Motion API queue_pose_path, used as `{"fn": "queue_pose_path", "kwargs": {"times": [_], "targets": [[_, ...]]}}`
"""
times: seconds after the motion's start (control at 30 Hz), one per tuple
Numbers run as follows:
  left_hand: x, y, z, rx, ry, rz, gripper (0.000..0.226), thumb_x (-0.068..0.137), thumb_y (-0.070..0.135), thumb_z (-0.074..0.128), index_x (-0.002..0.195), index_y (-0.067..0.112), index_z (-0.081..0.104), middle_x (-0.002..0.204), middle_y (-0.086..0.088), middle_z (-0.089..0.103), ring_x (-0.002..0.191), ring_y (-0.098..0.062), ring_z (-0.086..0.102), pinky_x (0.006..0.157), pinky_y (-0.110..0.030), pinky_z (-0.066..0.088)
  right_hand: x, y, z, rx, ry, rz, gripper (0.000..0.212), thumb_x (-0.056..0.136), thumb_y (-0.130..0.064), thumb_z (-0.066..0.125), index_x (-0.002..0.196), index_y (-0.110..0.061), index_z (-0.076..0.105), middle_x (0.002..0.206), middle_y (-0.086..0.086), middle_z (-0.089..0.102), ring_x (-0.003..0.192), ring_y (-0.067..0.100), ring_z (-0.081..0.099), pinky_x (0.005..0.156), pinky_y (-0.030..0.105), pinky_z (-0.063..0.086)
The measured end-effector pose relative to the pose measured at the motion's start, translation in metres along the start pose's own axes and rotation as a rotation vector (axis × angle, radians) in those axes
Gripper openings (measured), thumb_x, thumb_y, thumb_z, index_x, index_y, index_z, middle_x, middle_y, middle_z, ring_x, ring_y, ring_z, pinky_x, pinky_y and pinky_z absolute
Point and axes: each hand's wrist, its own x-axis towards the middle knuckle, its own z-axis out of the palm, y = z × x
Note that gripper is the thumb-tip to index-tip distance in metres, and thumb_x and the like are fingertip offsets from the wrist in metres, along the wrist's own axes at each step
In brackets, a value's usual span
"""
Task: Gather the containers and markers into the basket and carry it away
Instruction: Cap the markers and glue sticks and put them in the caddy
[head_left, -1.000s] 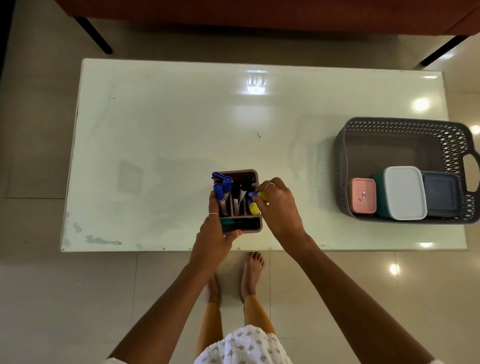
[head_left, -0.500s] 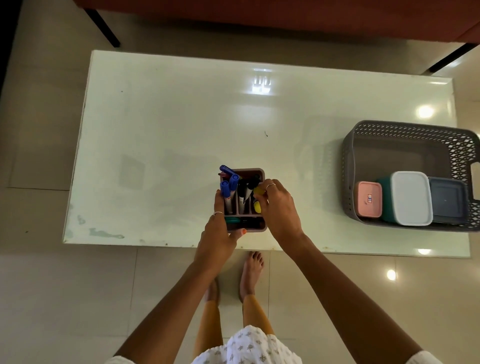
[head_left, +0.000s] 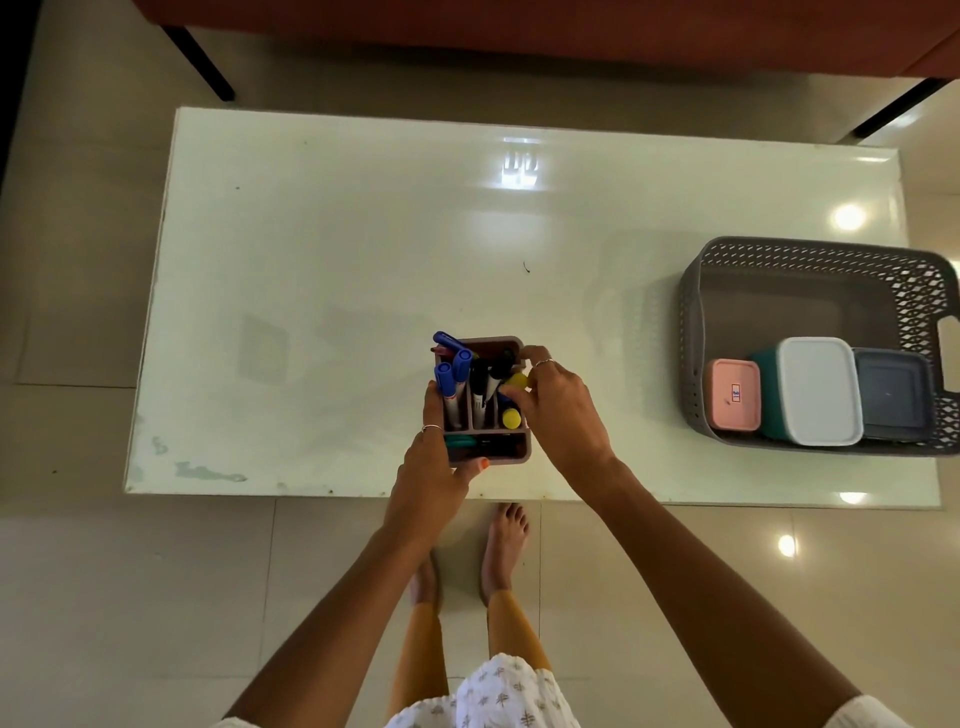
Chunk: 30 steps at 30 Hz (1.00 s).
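A mauve divided marker holder (head_left: 511, 347) stands near the table's front edge, packed with blue (head_left: 447, 379), black (head_left: 480, 376) and yellow-capped markers (head_left: 511, 417). My left hand (head_left: 431, 467) grips its left and front side. My right hand (head_left: 553, 410) is at its right side, fingers pinched on a yellow-capped marker (head_left: 517, 382) in the right slot. At the right end stands the grey lattice basket (head_left: 810, 254). Inside it lie a pink container (head_left: 733, 396), a teal box with a white lid (head_left: 818, 397) and a dark grey container (head_left: 891, 395).
The white glossy table (head_left: 363, 249) has a small dark speck (head_left: 525, 267) near its middle. A red-brown sofa (head_left: 519, 31) with black legs stands behind it. My bare feet (head_left: 506, 540) are on the tiled floor at the table's front edge.
My right hand has pushed the yellow-capped marker lower into the holder's right slot. The left hand keeps its grip on the holder. The view has shifted slightly.
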Motion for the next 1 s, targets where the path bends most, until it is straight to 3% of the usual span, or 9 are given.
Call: {"fn": "queue_pose_path", "kwargs": {"times": [0.17,0.27,0.43,0.5,0.63,0.73,0.83,0.9,1.0], "targets": [[-0.004,0.002,-0.003,-0.038,-0.014,0.019,0.094,0.083,0.017,0.07,0.15,0.027,0.005,0.132,-0.001,0.058,0.116,-0.02,0.061,0.096,-0.036,0.049,-0.011,0.002,-0.003,0.128,0.101,0.174,0.022,0.097,-0.013,0.041,0.115,-0.01,0.053,0.108,0.009,0.065,0.087,0.018,0.06,0.063,0.016,0.043],[-0.006,0.0,-0.003,-0.087,-0.016,-0.098,0.102,0.083,0.023,0.07,0.15,0.025,-0.008,0.135,-0.008,0.056,0.114,-0.026,0.062,0.095,-0.041,0.049,-0.024,0.007,0.002,0.221,-0.064,0.351,0.026,0.096,-0.011,0.039,0.117,-0.013,0.053,0.119,0.009,0.058,0.1,0.021,0.059,0.072,0.024,0.047],[-0.008,-0.007,0.001,-0.398,0.018,-0.351,0.089,0.085,0.017,0.067,0.15,0.024,0.006,0.131,-0.016,0.058,0.089,-0.023,0.069,0.085,-0.036,0.056,-0.047,0.008,0.014,0.293,-0.196,0.398,0.029,0.094,-0.01,0.041,0.12,-0.016,0.052,0.107,0.002,0.058,0.074,0.009,0.058,0.046,0.008,0.038],[-0.008,-0.009,0.002,-0.473,0.034,-0.392,0.082,0.086,0.012,0.066,0.149,0.022,0.015,0.13,-0.017,0.059,0.089,-0.022,0.068,0.088,-0.037,0.055,-0.049,0.007,0.012,0.284,-0.244,0.401,0.034,0.093,-0.008,0.041,0.124,-0.015,0.052,0.108,0.004,0.06,0.076,0.012,0.062,0.055,0.011,0.047],[-0.006,-0.013,-0.004,-0.531,0.054,-0.414,0.078,0.087,0.008,0.064,0.149,0.018,0.018,0.129,-0.019,0.059,0.093,-0.024,0.066,0.091,-0.04,0.053,-0.037,0.011,-0.003,0.286,-0.409,0.452,0.035,0.091,-0.01,0.043,0.123,-0.011,0.056,0.113,0.013,0.065,0.1,0.03,0.065,0.089,0.042,0.054],[-0.006,-0.015,-0.007,-0.514,0.067,-0.414,0.071,0.089,0.009,0.061,0.148,0.015,0.021,0.125,-0.018,0.061,0.094,-0.022,0.064,0.092,-0.039,0.052,-0.023,0.016,-0.017,0.178,-0.297,0.418,0.03,0.091,-0.015,0.048,0.12,-0.013,0.055,0.108,0.011,0.067,0.085,0.023,0.066,0.073,0.032,0.055],[-0.006,-0.014,-0.005,-0.554,0.089,-0.466,0.067,0.09,0.012,0.061,0.147,0.015,0.025,0.105,-0.011,0.063,0.091,-0.021,0.065,0.086,-0.035,0.053,-0.004,0.015,-0.027,0.124,-0.137,0.343,0.036,0.093,-0.021,0.051,0.129,-0.015,0.048,0.105,0.01,0.068,0.067,0.011,0.053,0.052,0.014,0.038],[-0.008,-0.012,-0.002,-0.625,0.065,-0.498,0.067,0.089,0.014,0.063,0.145,0.017,0.028,0.112,-0.011,0.062,0.093,-0.023,0.067,0.082,-0.032,0.055,0.01,0.01,-0.031,0.144,-0.1,0.288,0.041,0.095,-0.025,0.05,0.135,-0.017,0.044,0.12,0.013,0.063,0.073,0.014,0.056,0.062,0.019,0.043],[-0.013,-0.008,0.008,-0.703,0.026,-0.507,0.06,0.087,0.011,0.064,0.139,0.015,0.036,0.126,-0.014,0.058,0.095,-0.025,0.068,0.069,-0.026,0.059,0.027,-0.002,-0.028,0.142,-0.111,0.214,0.042,0.096,-0.028,0.048,0.137,-0.021,0.044,0.136,0.013,0.054,0.112,0.028,0.059,0.085,0.028,0.045]]}}
